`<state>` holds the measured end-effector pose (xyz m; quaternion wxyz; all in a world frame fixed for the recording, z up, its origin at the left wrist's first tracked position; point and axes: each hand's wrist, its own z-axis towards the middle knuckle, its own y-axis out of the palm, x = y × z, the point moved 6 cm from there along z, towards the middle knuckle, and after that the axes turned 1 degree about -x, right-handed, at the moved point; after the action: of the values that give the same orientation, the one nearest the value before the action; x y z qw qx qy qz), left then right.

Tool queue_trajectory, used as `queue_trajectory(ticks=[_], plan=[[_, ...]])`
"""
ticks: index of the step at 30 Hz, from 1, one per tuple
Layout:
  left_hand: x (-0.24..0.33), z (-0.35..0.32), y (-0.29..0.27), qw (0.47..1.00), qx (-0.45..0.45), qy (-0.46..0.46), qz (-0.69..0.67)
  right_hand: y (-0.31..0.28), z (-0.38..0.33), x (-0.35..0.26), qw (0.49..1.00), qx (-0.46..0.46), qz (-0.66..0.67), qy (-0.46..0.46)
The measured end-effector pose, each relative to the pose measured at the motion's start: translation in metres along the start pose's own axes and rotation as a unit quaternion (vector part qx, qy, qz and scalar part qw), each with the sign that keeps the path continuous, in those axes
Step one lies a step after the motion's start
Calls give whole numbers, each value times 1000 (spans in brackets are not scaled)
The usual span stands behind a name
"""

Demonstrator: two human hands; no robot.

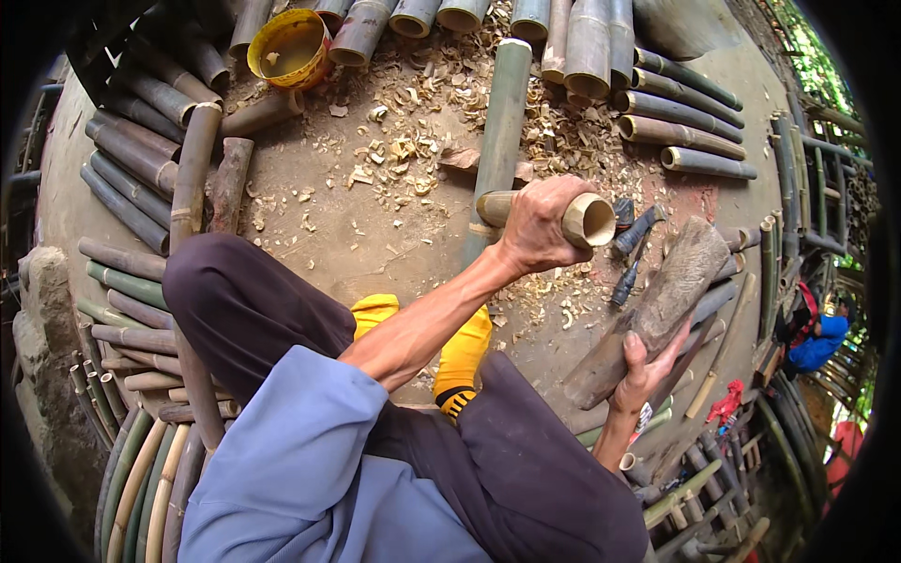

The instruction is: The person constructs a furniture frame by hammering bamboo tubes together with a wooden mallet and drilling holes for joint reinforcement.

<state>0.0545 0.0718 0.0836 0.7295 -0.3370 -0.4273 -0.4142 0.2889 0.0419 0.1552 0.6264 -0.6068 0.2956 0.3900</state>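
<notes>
Wrapped in my left hand [549, 220] is a short bamboo tube [495, 207], held crosswise with its hollow cut end toward the right. Behind it, a long green bamboo pole [503, 122] slopes away over the shavings. To the right, my right hand [640, 373] grips the side of a thick, rough wooden log [657, 305], its thumb on the upper face and its fingers along the right edge. Between the held tube and the log, dark-handled tools [638, 231] lie on the ground.
Wood shavings [404, 155] litter the ground. Bamboo tubes [690, 136] are lined up at the back and right, with more bamboo pieces [131, 319] on the left. A yellow bucket [291, 49] with murky liquid stands at the back left. Yellow boots [460, 357] are between my knees.
</notes>
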Motion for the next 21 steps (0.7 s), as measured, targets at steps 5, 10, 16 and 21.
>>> queue_trajectory(ticks=[5,10,16,21], plan=[[0,-1,-4,1000,-8,-2,1,30,-5,-21,999,-25,-22,-25],[4,4,2,998,-49,21,-18,48,3,49,945,48,240,216],[-9,-4,-3,997,-67,-34,-27,60,4,5,963,-152,172,144],[1,3,9,997,-73,-4,-31,52,6,44,911,-56,302,276]])
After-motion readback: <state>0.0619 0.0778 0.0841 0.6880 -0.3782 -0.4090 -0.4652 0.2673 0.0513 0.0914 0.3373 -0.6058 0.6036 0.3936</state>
